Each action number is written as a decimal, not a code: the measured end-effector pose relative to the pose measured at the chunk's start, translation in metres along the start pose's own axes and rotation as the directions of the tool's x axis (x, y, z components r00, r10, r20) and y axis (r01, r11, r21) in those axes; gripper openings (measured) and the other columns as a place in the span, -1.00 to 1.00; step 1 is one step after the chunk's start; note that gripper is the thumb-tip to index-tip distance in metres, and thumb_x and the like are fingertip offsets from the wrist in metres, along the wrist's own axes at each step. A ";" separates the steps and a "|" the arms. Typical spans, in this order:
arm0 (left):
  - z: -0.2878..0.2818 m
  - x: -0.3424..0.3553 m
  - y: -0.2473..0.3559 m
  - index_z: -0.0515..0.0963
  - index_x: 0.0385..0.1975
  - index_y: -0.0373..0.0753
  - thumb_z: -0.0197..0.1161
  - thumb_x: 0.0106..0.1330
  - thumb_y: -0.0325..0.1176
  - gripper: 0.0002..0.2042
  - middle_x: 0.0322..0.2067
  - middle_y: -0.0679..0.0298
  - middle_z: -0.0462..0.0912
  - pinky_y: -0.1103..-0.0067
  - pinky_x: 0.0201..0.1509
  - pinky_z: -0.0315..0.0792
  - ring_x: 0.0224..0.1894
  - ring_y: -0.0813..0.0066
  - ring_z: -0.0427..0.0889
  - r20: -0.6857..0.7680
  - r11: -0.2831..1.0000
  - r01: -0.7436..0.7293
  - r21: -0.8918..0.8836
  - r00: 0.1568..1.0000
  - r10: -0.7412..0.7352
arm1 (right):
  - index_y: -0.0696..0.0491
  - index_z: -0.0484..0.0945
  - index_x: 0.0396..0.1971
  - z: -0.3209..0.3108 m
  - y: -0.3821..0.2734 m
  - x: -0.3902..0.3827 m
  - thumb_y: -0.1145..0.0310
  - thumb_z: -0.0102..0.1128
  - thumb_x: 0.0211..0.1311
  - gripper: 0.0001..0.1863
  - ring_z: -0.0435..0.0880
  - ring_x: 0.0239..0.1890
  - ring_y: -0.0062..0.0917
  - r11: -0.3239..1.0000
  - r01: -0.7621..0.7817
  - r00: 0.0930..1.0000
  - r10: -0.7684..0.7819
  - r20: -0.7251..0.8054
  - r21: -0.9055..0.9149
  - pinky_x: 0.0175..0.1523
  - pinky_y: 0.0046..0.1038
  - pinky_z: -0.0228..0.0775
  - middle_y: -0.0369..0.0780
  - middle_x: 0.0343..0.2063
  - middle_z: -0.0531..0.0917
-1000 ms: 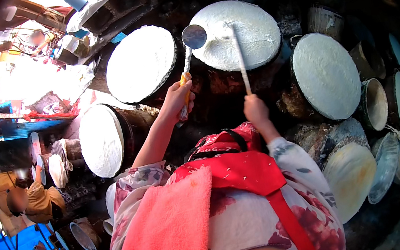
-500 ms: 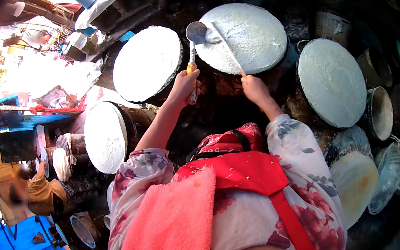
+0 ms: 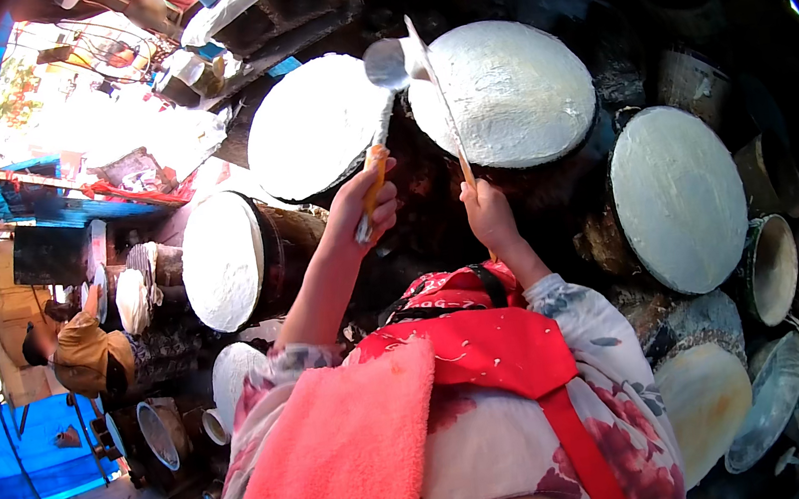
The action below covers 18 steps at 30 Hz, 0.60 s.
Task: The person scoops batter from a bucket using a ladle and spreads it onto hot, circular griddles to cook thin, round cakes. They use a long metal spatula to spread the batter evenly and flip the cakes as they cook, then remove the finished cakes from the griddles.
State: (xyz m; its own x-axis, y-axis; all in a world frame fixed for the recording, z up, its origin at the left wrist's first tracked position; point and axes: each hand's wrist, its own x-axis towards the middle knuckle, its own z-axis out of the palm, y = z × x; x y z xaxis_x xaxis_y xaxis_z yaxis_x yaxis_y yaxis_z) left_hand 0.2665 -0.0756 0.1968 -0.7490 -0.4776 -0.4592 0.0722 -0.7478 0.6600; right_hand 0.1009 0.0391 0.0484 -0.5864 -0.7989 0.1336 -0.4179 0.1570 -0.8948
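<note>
Dim and crowded, the workspace holds round white-topped vessels, with a person in a tan top beyond, at far left. The left hand has its fingers curled round the orange handle of a ladle; its bowl sits between two white discs, by the right one's left edge. The right hand pinches a thin pale stick crossing that edge; whether stick and ladle touch, I cannot tell.
</note>
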 end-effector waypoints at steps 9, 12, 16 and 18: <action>-0.005 -0.007 0.031 0.26 0.04 -0.40 -0.11 0.43 -0.27 -0.66 -0.62 0.41 0.24 0.73 -0.68 0.13 -0.73 0.71 0.20 0.340 0.815 0.083 -0.573 0.929 0.145 | 0.18 0.46 -0.43 -0.098 -0.007 0.051 0.15 -0.18 0.36 -0.60 0.56 -0.42 0.03 0.954 -0.085 0.994 0.062 -0.089 -0.289 -0.36 -0.06 0.37 0.08 -0.51 0.59; -0.004 -0.030 0.036 0.17 0.12 -0.45 -0.15 0.44 -0.30 -0.62 -0.59 0.40 0.25 0.72 -0.67 0.17 -0.73 0.70 0.24 0.299 0.778 0.026 -0.628 0.931 0.210 | 0.18 0.51 -0.34 -0.110 0.030 0.063 0.22 -0.13 0.30 -0.67 0.62 -0.32 -0.04 0.797 -0.128 0.973 0.216 0.080 -0.590 -0.25 -0.12 0.46 0.04 -0.43 0.63; -0.019 -0.072 0.041 0.22 0.09 -0.44 -0.18 0.45 -0.28 -0.63 -0.59 0.40 0.26 0.70 -0.67 0.15 -0.75 0.70 0.20 0.214 0.808 -0.062 -0.587 0.950 0.228 | 0.14 0.56 -0.43 -0.079 -0.004 0.030 0.27 -0.11 0.25 -0.70 0.63 -0.23 -0.09 0.722 0.108 0.875 0.258 0.411 -0.684 -0.12 -0.13 0.46 0.04 -0.35 0.64; -0.029 -0.102 0.041 0.24 0.10 -0.41 -0.19 0.46 -0.27 -0.64 -0.60 0.40 0.24 0.70 -0.67 0.15 -0.74 0.70 0.20 0.140 0.831 -0.155 -0.534 0.953 0.268 | 0.15 0.55 -0.45 -0.090 -0.006 0.037 0.24 -0.15 0.29 -0.66 0.63 -0.27 -0.06 0.766 0.136 0.911 0.152 0.383 -0.629 -0.17 -0.11 0.46 0.06 -0.39 0.63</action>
State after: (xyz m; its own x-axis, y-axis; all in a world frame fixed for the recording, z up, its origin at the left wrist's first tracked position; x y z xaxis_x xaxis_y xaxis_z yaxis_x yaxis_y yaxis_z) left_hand 0.3646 -0.0707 0.2531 -0.7870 -0.5909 -0.1773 0.5277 -0.7937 0.3027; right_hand 0.0194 0.0610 0.0970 -0.3324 -0.9263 -0.1774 -0.8361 0.3764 -0.3991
